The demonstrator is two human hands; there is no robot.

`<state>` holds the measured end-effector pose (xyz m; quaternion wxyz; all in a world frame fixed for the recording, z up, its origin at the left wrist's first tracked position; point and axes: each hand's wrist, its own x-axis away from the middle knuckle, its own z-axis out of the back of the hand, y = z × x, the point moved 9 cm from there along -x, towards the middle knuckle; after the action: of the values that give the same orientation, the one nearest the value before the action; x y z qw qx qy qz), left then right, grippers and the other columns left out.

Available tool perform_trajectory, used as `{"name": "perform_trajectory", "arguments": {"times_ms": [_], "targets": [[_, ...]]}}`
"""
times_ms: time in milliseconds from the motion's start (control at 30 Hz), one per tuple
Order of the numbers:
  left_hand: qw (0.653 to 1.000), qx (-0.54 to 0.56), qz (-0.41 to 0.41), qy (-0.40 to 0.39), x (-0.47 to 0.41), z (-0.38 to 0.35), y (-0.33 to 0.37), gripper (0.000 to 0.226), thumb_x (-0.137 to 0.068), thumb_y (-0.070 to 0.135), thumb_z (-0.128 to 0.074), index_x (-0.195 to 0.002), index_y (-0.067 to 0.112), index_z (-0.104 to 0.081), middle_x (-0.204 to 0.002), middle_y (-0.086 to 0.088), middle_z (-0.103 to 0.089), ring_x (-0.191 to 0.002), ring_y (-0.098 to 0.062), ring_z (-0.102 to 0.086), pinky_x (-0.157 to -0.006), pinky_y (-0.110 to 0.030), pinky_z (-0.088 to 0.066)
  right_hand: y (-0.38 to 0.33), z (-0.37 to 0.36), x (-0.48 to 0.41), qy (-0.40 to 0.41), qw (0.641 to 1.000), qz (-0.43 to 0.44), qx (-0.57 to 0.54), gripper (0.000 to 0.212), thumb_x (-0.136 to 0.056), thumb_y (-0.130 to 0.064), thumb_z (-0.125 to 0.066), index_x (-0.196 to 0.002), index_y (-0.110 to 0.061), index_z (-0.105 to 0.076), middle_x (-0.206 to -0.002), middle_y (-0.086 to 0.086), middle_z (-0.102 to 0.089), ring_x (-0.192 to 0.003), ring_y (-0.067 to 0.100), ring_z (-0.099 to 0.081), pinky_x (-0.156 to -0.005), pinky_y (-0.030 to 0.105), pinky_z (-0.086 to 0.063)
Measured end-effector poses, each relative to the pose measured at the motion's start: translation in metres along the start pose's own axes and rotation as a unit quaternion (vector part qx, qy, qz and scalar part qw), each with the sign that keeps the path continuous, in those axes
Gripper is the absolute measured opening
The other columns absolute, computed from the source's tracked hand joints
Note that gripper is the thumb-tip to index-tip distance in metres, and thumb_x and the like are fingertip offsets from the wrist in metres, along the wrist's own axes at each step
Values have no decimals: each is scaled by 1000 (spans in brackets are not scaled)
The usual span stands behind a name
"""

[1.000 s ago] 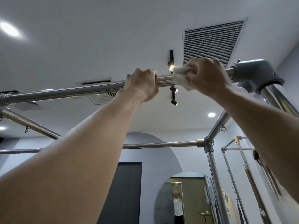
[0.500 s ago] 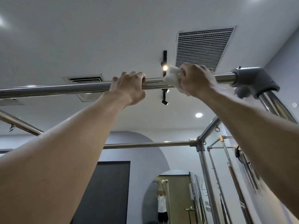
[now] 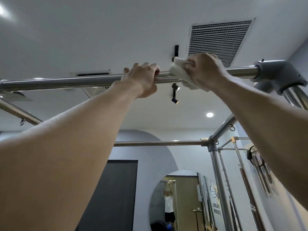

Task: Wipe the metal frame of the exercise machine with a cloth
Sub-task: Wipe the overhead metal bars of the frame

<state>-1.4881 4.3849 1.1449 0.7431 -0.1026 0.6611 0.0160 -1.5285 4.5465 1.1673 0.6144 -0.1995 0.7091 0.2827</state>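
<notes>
A shiny metal top bar [image 3: 66, 82] of the exercise machine runs left to right overhead. My left hand [image 3: 141, 79] grips this bar near its middle, fingers curled over it. Just to the right, my right hand [image 3: 205, 70] holds a white cloth [image 3: 179, 72] wrapped around the same bar. The cloth sticks out on the left side of the hand and hangs a little below the bar. A grey corner joint [image 3: 280, 74] ends the bar at the right.
A rear crossbar [image 3: 158, 143] and an upright post [image 3: 218, 180] belong to the same frame. A ceiling vent [image 3: 218, 39] and a black spotlight [image 3: 174, 94] are above. A round mirror [image 3: 175, 200] and another frame with springs [image 3: 263, 172] stand at the right wall.
My right hand with the cloth has slid left along the bar, away from the grey corner joint and closer to my left hand. The left hand keeps its grip.
</notes>
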Motion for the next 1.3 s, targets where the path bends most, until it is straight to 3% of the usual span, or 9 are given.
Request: {"name": "perform_trajectory", "arguments": {"times_ms": [233,433,567,667,800,900,1000,1167,1300], "targets": [[998,-20,56,-16,7,-2,-49,36,-89,14,-53,-123,26,-53,-131,-5,-52,-125,-31,-41,-106,-55,-29,-31,-6,25,10,995,94,-21,36,-93,-20,-54,-126,-30,-64,-124,-1,-65,-114,25,-57,-97,32,-39],[999,-25,27,-8,6,0,-47,43,-88,12,-49,-127,28,-52,-129,-3,-52,-124,-29,-42,-102,-52,-30,-12,2,2,40,998,-16,-43,29,-86,-21,-51,-106,-28,-71,-97,2,-71,-91,26,-61,-75,30,-45],[999,-34,8,-1,7,0,-51,45,-86,12,-49,-130,24,-49,-128,-4,-53,-123,-29,-44,-104,-52,-31,-61,-26,6,23,998,51,-38,33,-84,-23,-44,-105,-30,-68,-98,4,-70,-90,32,-62,-80,38,-51],[999,-49,8,4,9,3,-59,42,-89,16,-53,-130,22,-49,-127,-7,-53,-121,-30,-46,-103,-48,-31,-65,-20,26,79,989,106,-60,34,-92,-17,-47,-115,-27,-69,-112,0,-70,-100,25,-62,-85,35,-48],[998,-53,22,-28,12,1,-76,55,-90,13,-50,-141,31,-41,-133,-8,-49,-127,-32,-41,-104,-52,-30,-45,-13,21,90,993,64,-41,27,-96,-24,-49,-115,-26,-67,-103,2,-71,-93,27,-63,-76,33,-46],[999,-31,25,-16,11,7,-81,42,-87,10,-49,-126,27,-53,-125,-4,-54,-122,-29,-45,-102,-50,-34,-54,-27,-3,50,999,5,-7,22,-89,-24,-54,-108,-22,-64,-97,8,-71,-87,33,-62,-73,36,-44],[999,-27,20,3,10,10,-84,27,-84,11,-51,-106,25,-55,-116,-3,-57,-113,-27,-48,-100,-47,-36,-85,-39,-5,37,999,26,-12,18,-89,-21,-50,-101,-20,-63,-95,7,-68,-87,33,-59,-71,35,-39],[999,-35,0,25,11,5,-88,42,-87,14,-53,-127,25,-54,-124,-2,-56,-117,-27,-46,-96,-46,-33,-90,-31,36,132,980,145,-27,29,-96,-20,-44,-117,-20,-66,-116,5,-67,-104,32,-58,-92,39,-38],[998,-44,-18,31,11,4,-92,43,-85,14,-52,-126,29,-53,-117,-2,-56,-117,-28,-48,-93,-45,-32,-69,-27,27,148,986,83,0,26,-98,-24,-40,-111,-18,-62,-110,5,-68,-101,32,-59,-92,40,-36]]}}
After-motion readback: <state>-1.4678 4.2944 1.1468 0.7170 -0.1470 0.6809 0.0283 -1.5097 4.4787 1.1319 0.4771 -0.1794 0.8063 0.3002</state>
